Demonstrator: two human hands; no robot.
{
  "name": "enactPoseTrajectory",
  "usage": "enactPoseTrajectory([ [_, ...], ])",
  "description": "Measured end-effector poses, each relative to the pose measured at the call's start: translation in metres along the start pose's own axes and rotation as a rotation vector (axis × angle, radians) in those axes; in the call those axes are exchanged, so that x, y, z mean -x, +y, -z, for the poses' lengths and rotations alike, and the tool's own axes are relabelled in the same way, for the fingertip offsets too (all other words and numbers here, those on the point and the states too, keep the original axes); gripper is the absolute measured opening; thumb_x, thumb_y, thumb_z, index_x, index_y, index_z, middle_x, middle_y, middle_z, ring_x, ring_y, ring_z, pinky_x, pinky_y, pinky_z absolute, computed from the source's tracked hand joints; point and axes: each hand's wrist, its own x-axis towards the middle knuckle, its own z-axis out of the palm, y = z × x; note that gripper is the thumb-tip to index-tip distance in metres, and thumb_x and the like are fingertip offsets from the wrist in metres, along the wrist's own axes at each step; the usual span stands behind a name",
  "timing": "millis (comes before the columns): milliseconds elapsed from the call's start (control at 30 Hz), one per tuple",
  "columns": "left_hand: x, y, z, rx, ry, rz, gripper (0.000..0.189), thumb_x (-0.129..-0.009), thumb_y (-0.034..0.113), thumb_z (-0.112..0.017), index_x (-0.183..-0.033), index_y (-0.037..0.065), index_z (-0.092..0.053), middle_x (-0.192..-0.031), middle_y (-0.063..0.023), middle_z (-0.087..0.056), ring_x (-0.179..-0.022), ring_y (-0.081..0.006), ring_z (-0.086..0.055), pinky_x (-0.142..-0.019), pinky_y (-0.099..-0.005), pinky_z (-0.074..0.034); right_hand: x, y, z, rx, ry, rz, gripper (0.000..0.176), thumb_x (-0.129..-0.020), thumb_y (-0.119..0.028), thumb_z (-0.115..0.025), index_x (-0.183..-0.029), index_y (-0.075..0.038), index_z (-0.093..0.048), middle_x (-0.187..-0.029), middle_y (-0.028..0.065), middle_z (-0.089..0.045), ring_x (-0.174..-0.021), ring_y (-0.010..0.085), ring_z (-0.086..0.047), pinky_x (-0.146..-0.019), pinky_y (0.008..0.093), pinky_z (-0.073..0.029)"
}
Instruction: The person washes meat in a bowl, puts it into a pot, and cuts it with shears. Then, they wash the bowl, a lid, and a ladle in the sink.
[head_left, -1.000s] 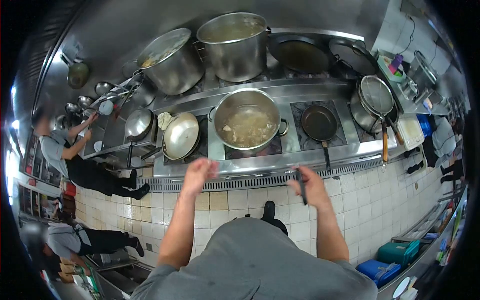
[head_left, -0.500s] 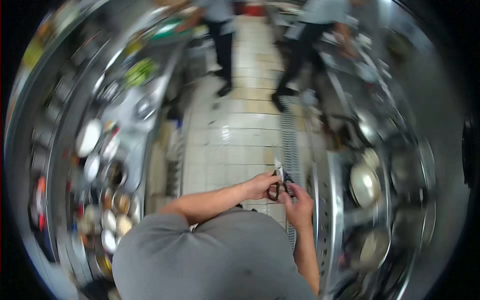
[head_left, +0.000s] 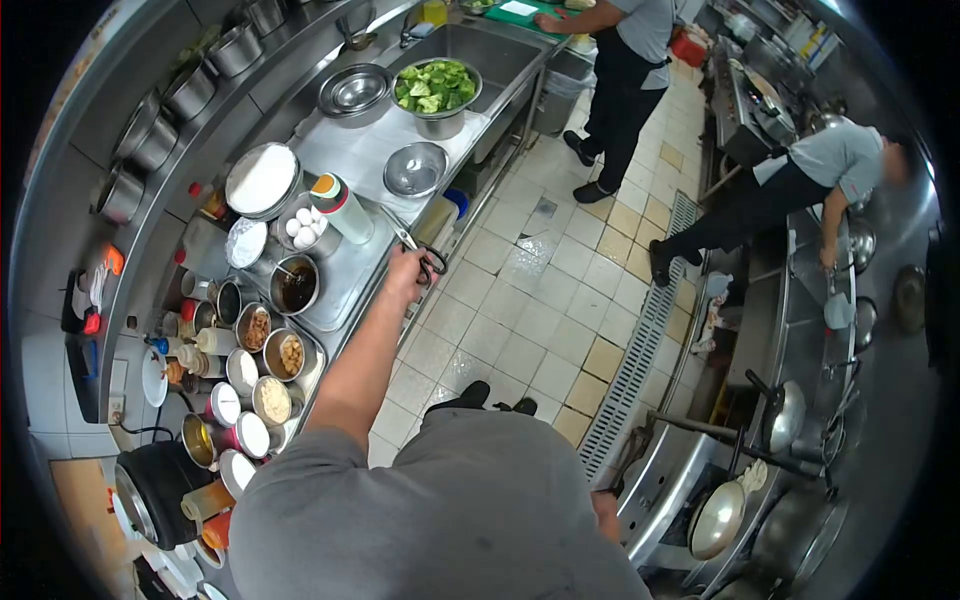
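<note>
My left hand [head_left: 408, 276] is closed around a pair of black-handled scissors [head_left: 404, 232], whose blades reach over the front edge of the steel counter [head_left: 335, 288]. Just behind the blades stands a white bottle [head_left: 340, 208] with an orange top. A bowl of white eggs [head_left: 305, 228] and a pot of dark sauce [head_left: 294, 285] are to its left. Low at my right side, my right hand [head_left: 606, 512] shows only in part beside the stove [head_left: 660, 490]; its fingers are hidden behind my shirt.
Chopped greens [head_left: 435, 86] fill a bowl by the sink [head_left: 480, 50]. Seasoning pots line the left counter. Woks [head_left: 718, 520] sit on the right. One person [head_left: 630, 80] stands at a green board; another person [head_left: 820, 170] leans over the right counter. A floor grate [head_left: 635, 350] runs along the right.
The view has turned, bringing the left counter closer. My hands have parted: the left has carried the scissors to the counter, and the right has dropped to my side.
</note>
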Motion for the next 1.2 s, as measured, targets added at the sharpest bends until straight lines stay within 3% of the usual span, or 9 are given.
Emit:
enactPoseTrajectory([
  [267, -0.115, 0.033, -0.018, 0.014, 0.372, -0.182, 0.028, -0.083, 0.001, -0.061, -0.109, -0.003, -0.056, -0.083, -0.0114, -0.064, -0.068, -0.0202, -0.064, -0.053, -0.0382, -0.054, -0.029, -0.016, 0.043, -0.153, -0.053, -0.162, 0.021, -0.091, -0.022, -0.062, -0.101, -0.003, -0.065, -0.08, 0.0113, -0.066, -0.076, 0.0288, -0.067, -0.066, 0.0446, -0.056],
  [400, -0.175, -0.055, 0.026, -0.716, 1.049, -0.882, 0.062, -0.08, 0.026, -0.071, -0.135, 0.001, -0.055, -0.108, -0.0232, -0.066, -0.109, -0.0412, -0.06, -0.098, -0.0487, -0.046, -0.077, -0.109, 0.063, -0.199, -0.096, -0.085, 0.022, -0.093, -0.018, -0.06, -0.106, -0.003, -0.066, -0.085, 0.0129, -0.068, -0.081, 0.0302, -0.068, -0.069, 0.0458, -0.057],
  [467, -0.08, -0.043, -0.076, -0.855, 1.092, -0.611, 0.059, -0.082, 0.03, -0.074, -0.129, -0.002, -0.057, -0.122, -0.0251, -0.06, -0.114, -0.0412, -0.056, -0.103, -0.0497, -0.043, -0.12, -0.165, 0.082, -0.269, -0.091, -0.039, 0.023, -0.093, -0.017, -0.059, -0.109, -0.002, -0.067, -0.088, 0.0138, -0.069, -0.083, 0.0309, -0.069, -0.071, 0.0464, -0.058],
  [500, -0.104, -0.09, -0.059, -1.032, 1.126, -0.977, 0.056, -0.084, 0.024, -0.073, -0.13, -0.003, -0.056, -0.126, -0.0244, -0.058, -0.115, -0.0411, -0.055, -0.102, -0.0494, -0.043, -0.143, -0.2, 0.089, -0.295, -0.096, -0.025, 0.023, -0.093, -0.016, -0.058, -0.11, -0.002, -0.067, -0.089, 0.0142, -0.07, -0.085, 0.0313, -0.069, -0.072, 0.0467, -0.058],
  [700, -0.084, -0.149, -0.191, -1.338, 0.336, -0.709, 0.042, -0.081, 0.005, -0.065, -0.122, 0.0, -0.055, -0.115, -0.0234, -0.055, -0.11, -0.0411, -0.054, -0.097, -0.0468, -0.045, -0.263, -0.462, 0.125, 1.093, 0.307, 0.93, 0.02, -0.085, -0.02, -0.063, -0.084, -0.004, -0.073, -0.086, 0.0181, -0.072, -0.081, 0.0323, -0.071, -0.067, 0.0439, -0.057],
  [800, -0.163, -0.17, -0.228, -1.332, 0.166, -0.512, 0.034, -0.081, 0.006, -0.065, -0.114, 0.001, -0.061, -0.105, -0.0198, -0.062, -0.102, -0.037, -0.061, -0.09, -0.0447, -0.049, -0.241, -0.613, 0.125, 0.161, 0.266, 0.666, 0.041, -0.085, -0.039, -0.069, -0.103, -0.003, -0.074, -0.107, 0.0215, -0.071, -0.103, 0.0386, -0.068, -0.087, 0.0446, -0.054],
  [967, -0.308, -0.163, -0.391, -1.408, -0.352, -0.388, 0.029, -0.087, 0.02, -0.065, -0.11, 0.003, -0.069, -0.093, -0.0173, -0.072, -0.088, -0.0315, -0.07, -0.082, -0.0393, -0.055, -0.254, -0.725, 0.124, 0.319, 0.422, 0.993, 0.041, -0.087, -0.036, -0.07, -0.11, -0.002, -0.07, -0.097, 0.0191, -0.073, -0.092, 0.0355, -0.07, -0.079, 0.0435, -0.055],
  [1100, -0.383, -0.129, -0.597, -1.487, -0.683, -0.353, 0.033, -0.089, 0.03, -0.067, -0.108, 0.004, -0.071, -0.098, -0.0174, -0.073, -0.094, -0.0308, -0.071, -0.084, -0.0394, -0.055, -0.38, -0.686, 0.138, 1.007, 0.25, 0.868, 0.04, -0.091, -0.042, -0.06, -0.104, -0.006, -0.073, -0.107, 0.0192, -0.07, -0.102, 0.0397, -0.065, -0.089, 0.0504, -0.053],
  [1200, -0.443, -0.127, -0.738, -1.483, -0.907, -0.458, 0.035, -0.092, 0.035, -0.067, -0.108, 0.004, -0.071, -0.099, -0.0169, -0.074, -0.095, -0.032, -0.071, -0.085, -0.0405, -0.055, -0.287, -0.708, 0.168, 0.474, 0.442, 0.433, 0.03, -0.089, -0.035, -0.065, -0.092, -0.005, -0.07, -0.088, 0.0153, -0.072, -0.081, 0.0324, -0.07, -0.073, 0.0434, -0.057],
])
